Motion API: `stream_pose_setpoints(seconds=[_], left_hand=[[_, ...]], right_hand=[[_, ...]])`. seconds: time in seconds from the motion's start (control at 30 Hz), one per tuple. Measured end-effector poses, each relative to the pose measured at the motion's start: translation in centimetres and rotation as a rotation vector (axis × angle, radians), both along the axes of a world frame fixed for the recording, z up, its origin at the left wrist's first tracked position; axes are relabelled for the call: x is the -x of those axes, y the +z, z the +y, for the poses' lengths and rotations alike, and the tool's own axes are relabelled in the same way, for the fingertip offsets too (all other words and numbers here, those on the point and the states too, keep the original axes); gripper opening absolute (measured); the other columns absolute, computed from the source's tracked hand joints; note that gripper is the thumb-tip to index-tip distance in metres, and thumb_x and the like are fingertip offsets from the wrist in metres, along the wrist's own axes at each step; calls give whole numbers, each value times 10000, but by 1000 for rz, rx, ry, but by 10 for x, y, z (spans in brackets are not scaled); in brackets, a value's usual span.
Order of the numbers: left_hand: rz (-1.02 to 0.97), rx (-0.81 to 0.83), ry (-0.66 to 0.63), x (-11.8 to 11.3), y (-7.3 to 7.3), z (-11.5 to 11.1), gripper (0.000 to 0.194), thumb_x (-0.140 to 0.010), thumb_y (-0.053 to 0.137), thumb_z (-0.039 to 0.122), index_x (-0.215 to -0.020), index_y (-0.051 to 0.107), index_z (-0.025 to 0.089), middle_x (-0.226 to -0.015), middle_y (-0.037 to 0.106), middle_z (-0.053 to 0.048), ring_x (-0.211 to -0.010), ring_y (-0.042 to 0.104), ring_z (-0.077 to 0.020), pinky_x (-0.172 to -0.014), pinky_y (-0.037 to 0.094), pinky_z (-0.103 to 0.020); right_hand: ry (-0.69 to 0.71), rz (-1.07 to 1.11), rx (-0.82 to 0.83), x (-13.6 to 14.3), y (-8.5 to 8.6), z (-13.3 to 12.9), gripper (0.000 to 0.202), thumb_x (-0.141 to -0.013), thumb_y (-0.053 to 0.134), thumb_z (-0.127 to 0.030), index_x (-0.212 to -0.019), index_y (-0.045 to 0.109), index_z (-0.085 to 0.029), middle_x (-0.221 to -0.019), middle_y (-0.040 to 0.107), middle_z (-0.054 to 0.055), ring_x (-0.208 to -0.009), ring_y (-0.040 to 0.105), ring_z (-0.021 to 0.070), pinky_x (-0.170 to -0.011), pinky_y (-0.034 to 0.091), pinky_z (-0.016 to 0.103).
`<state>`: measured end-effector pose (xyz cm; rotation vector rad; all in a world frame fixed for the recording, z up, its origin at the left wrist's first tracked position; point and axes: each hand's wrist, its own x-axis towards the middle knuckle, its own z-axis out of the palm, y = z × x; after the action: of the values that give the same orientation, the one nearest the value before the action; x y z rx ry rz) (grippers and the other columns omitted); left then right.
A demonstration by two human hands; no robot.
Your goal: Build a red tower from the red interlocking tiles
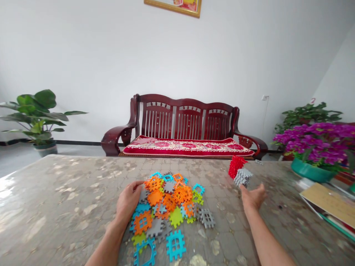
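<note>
Interlocking plastic building tiles with toothed edges lie in a loose pile (169,197) on the table, in orange, blue, green and grey. At the pile's left side is my left hand (128,200), its fingers bent and drawn together against the tiles; whatever they pinch is hidden. My right hand (253,197) is open, thumb and fingers apart, just in front of a stack of grey tiles (243,177). The thumb tip is close to that stack; I cannot tell if it touches. Right behind the grey stack stands a row of red tiles (235,166).
A blue window tile (175,245) lies at the pile's near side. To the right are papers and a folder (330,201) and a teal pot of purple flowers (313,170). A wooden bench (188,114) stands beyond the table (83,177). A small grey piece (259,162) lies near the far edge.
</note>
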<state>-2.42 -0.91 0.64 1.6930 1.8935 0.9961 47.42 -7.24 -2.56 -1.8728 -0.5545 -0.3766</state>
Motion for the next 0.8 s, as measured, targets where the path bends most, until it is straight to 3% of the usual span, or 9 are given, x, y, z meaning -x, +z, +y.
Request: stream_pose_setpoints(seconds=[0.17,0.3,0.43,0.6,0.8], left_hand=[[-21,11,12,4,-6,2,366,-819,471,374,-1041,730,241,-973,775,-16,-927,701,-224,-787,515,-285],[-33,2,-4,4,-7,3,364,-817,472,373,-1034,730,234,-981,778,-12,-938,701,-218,-786,515,-274],[-44,29,-8,4,-8,5,376,-813,473,379,-1041,731,228,-962,779,-15,-909,703,-218,-769,514,-274],[-52,25,-3,5,-10,6,373,-800,487,393,-1032,736,241,-943,777,-8,-888,703,-221,-759,514,-278],[-49,7,-12,5,-10,6,364,-803,482,377,-1021,739,239,-938,779,-8,-893,705,-215,-771,516,-275]], right_hand=[[143,33,179,-10,9,7,1076,-652,708,-496,-1509,218,-66,-1422,402,338,-1315,398,436,-946,390,519],[176,88,310,-15,14,15,1163,-620,749,-450,-1536,130,-87,-1425,419,342,-1274,463,446,-937,401,527],[176,130,374,-19,16,22,1216,-562,768,-410,-1542,91,-165,-1467,433,265,-1244,515,415,-986,407,534],[200,98,363,-23,11,23,1131,-546,725,-395,-1513,183,-171,-1422,495,240,-1188,561,403,-937,458,511],[237,37,333,-25,7,20,918,-514,696,-390,-1351,421,-132,-1257,603,237,-1081,615,407,-801,501,459]])
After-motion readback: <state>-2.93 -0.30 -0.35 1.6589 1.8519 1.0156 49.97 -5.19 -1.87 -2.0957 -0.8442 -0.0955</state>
